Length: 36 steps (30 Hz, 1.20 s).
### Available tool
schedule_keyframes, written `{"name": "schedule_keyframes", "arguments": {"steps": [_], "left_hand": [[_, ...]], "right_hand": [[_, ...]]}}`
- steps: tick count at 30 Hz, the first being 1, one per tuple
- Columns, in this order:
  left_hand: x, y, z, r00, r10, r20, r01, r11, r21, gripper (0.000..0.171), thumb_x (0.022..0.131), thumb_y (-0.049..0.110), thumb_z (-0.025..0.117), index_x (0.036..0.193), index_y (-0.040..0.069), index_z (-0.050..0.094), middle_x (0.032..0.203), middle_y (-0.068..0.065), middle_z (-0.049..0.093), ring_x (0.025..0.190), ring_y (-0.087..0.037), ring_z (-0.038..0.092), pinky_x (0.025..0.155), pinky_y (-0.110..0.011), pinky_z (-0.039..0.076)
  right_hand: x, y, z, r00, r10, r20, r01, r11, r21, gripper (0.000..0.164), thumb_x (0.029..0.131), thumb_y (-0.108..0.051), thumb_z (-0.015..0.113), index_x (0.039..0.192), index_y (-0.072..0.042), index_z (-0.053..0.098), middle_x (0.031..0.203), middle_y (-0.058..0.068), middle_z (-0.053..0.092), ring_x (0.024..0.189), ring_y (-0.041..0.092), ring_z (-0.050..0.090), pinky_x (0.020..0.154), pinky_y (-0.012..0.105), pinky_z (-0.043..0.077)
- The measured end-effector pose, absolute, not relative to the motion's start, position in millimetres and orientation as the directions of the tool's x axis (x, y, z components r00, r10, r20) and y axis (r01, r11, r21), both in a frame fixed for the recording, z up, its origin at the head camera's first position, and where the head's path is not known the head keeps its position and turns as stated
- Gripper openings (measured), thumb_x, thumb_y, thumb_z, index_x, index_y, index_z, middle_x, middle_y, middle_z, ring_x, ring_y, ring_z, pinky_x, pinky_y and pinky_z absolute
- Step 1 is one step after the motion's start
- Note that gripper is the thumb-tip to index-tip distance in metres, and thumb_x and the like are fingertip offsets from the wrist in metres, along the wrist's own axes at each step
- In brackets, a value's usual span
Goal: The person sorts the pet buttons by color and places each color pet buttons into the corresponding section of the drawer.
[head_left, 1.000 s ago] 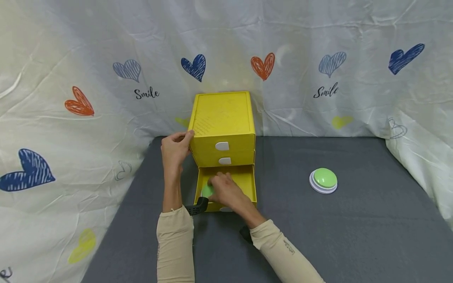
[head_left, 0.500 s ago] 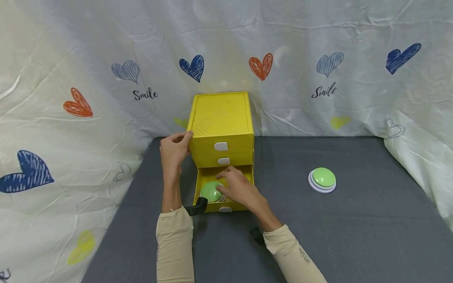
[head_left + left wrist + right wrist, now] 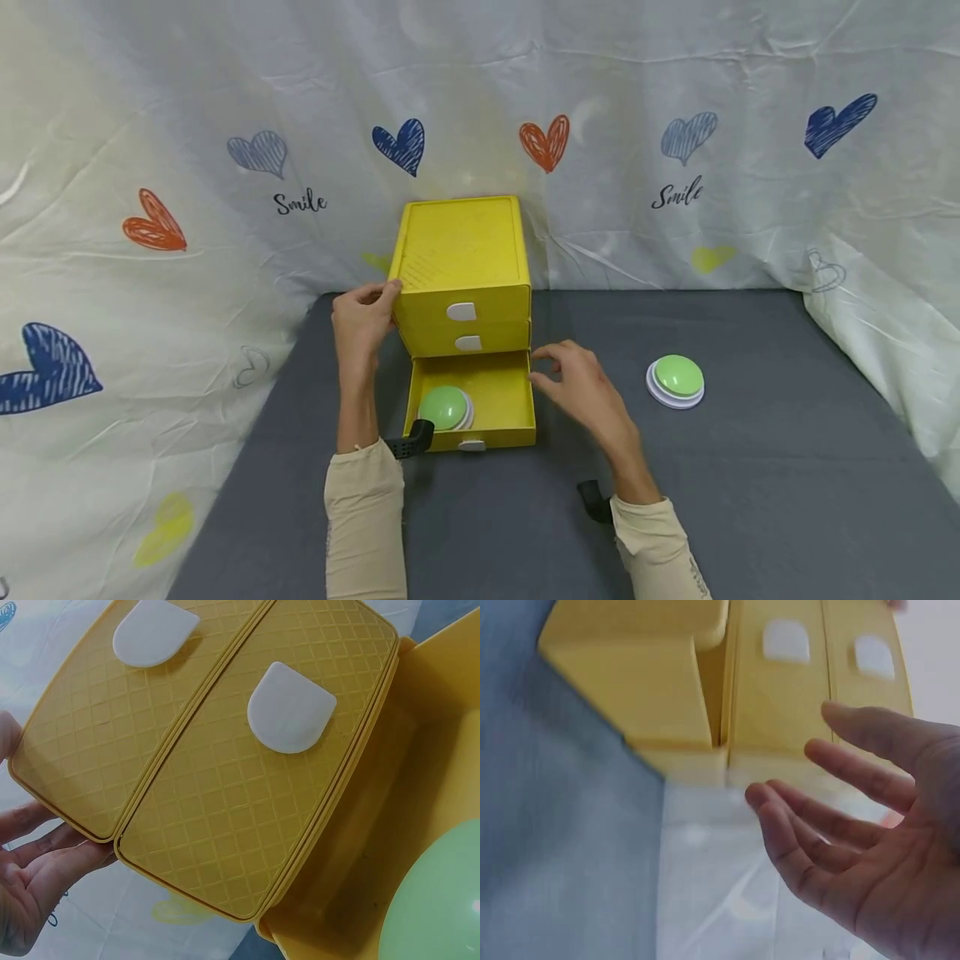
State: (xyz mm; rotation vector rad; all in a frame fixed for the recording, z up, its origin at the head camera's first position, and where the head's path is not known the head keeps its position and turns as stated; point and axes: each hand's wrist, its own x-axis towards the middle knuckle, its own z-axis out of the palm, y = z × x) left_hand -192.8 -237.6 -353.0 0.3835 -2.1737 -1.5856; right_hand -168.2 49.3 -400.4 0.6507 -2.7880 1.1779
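Observation:
A yellow drawer unit stands at the back with its bottom drawer pulled out. Inside that drawer, at the front left, lies a green dome button on a white base, its lower left partly behind the left wrist's black strap. My left hand holds the unit's left side near the top front corner, thumb at the edge and fingers along the side. To the right of the drawer, my right hand is in the air with fingers loosely bent and nothing in them; its palm shows in the right wrist view.
A second green dome button on a white base sits on the dark grey table to the right. The upper two drawers, with white tab handles, are closed. A white curtain printed with hearts hangs behind and at the sides.
My right hand has let go of the green button in the drawer and moved right, out past the drawer's side. The left hand stays on the unit.

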Motion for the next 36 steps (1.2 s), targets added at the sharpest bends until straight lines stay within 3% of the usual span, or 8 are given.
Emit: {"name": "schedule_keyframes", "arguments": {"steps": [9, 16, 22, 30, 36], "left_hand": [[-190.8, -241.8, -352.2, -0.873, -0.46, 0.164, -0.001, 0.338, 0.941, 0.048, 0.079, 0.055, 0.062, 0.1, 0.012, 0.071, 0.098, -0.004, 0.065, 0.079, -0.018, 0.06, 0.068, -0.03, 0.055], [-190.6, -240.5, -351.6, -0.873, -0.461, 0.159, -0.006, 0.336, 0.942, 0.049, 0.079, 0.055, 0.062, 0.101, 0.011, 0.071, 0.1, -0.004, 0.064, 0.079, -0.019, 0.059, 0.072, -0.037, 0.055], [-190.7, -240.6, -351.5, -0.87, -0.465, 0.163, -0.008, 0.345, 0.939, 0.047, 0.08, 0.053, 0.062, 0.099, 0.011, 0.071, 0.097, -0.004, 0.066, 0.077, -0.019, 0.061, 0.064, -0.026, 0.054], [-192.9, -237.9, -351.7, -0.871, -0.463, 0.165, -0.005, 0.343, 0.939, 0.049, 0.078, 0.055, 0.062, 0.099, 0.012, 0.071, 0.097, -0.004, 0.065, 0.076, -0.019, 0.06, 0.064, -0.027, 0.054], [-193.4, -237.4, -351.2, -0.872, -0.461, 0.167, 0.0, 0.339, 0.941, 0.049, 0.078, 0.055, 0.062, 0.099, 0.011, 0.071, 0.098, -0.004, 0.065, 0.077, -0.019, 0.06, 0.073, -0.04, 0.054]], "right_hand": [[-175.1, 109.9, -408.0, -0.967, -0.169, 0.19, -0.252, 0.742, -0.621, 0.032, 0.085, -0.021, 0.067, 0.114, -0.007, 0.063, 0.112, 0.016, 0.057, 0.094, 0.03, 0.057, 0.072, 0.043, 0.049], [-181.8, 147.7, -423.5, -0.979, 0.005, 0.204, -0.12, 0.797, -0.592, 0.032, 0.082, -0.011, 0.068, 0.112, 0.0, 0.063, 0.11, 0.025, 0.055, 0.09, 0.038, 0.055, 0.071, 0.046, 0.048], [-186.3, 171.0, -436.4, -0.968, 0.15, 0.199, 0.001, 0.8, -0.601, 0.035, 0.076, -0.004, 0.07, 0.109, 0.004, 0.063, 0.107, 0.028, 0.055, 0.094, 0.042, 0.053, 0.076, 0.049, 0.046], [-190.5, 188.5, -451.3, -0.975, 0.159, 0.154, 0.035, 0.796, -0.604, 0.059, 0.066, -0.01, 0.081, 0.117, 0.007, 0.057, 0.114, 0.03, 0.051, 0.1, 0.044, 0.05, 0.082, 0.053, 0.042], [-191.8, 190.9, -456.7, -0.979, 0.161, 0.125, 0.05, 0.782, -0.622, 0.06, 0.066, -0.011, 0.081, 0.118, 0.007, 0.056, 0.114, 0.03, 0.053, 0.1, 0.043, 0.052, 0.081, 0.052, 0.042]]}}
